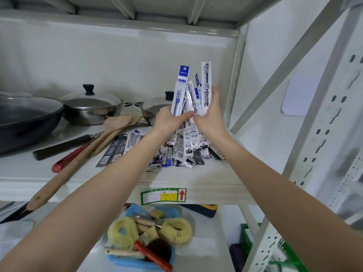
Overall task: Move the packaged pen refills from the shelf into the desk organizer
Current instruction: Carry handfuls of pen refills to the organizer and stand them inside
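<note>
left hand (pixel 169 119): closed on upright bundle of packaged pen refills (pixel 193 95) | right hand (pixel 209 112): closed on same bundle | bundle: above shelf (pixel 196 174) | more refill packets (pixel 176 152): lying on shelf

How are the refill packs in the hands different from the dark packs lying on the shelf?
The held refill packs stand upright, bunched between the left hand and right hand; the dark packs lie flat on the shelf, untouched. The held ones are mostly white and blue; the lying ones are black and grey. Both are long, thin packets.
</note>
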